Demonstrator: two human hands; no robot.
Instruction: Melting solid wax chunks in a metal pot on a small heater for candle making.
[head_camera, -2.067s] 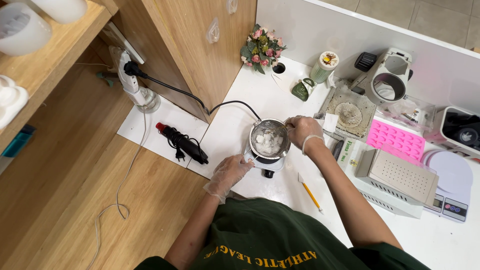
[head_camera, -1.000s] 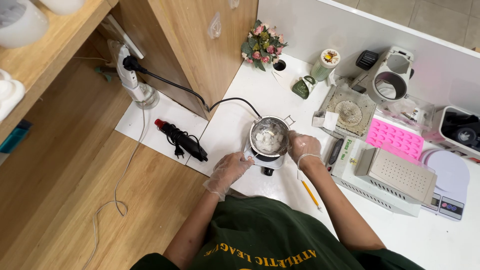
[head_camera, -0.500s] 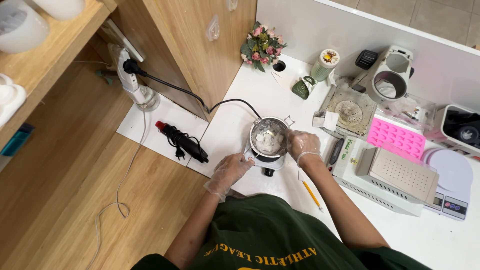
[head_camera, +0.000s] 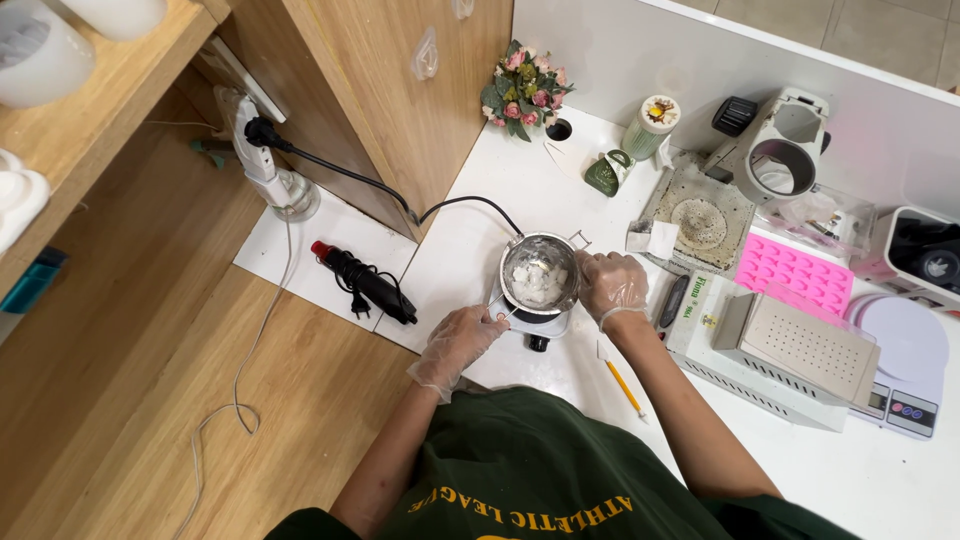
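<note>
My right hand (head_camera: 612, 284) rests against the right side of the metal pot (head_camera: 540, 272), fingers curled loosely. My left hand (head_camera: 460, 340) pinches the small heater (head_camera: 530, 322) under it, near the worktop's (head_camera: 500, 190) front edge.

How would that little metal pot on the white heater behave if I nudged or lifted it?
The metal pot looks stiff and probably light, holding only some white chunks. It sits on a small hot plate barely wider than itself, so a sideways push could slide or tip it. The bare metal may be slippery under the gloved right hand.
</note>
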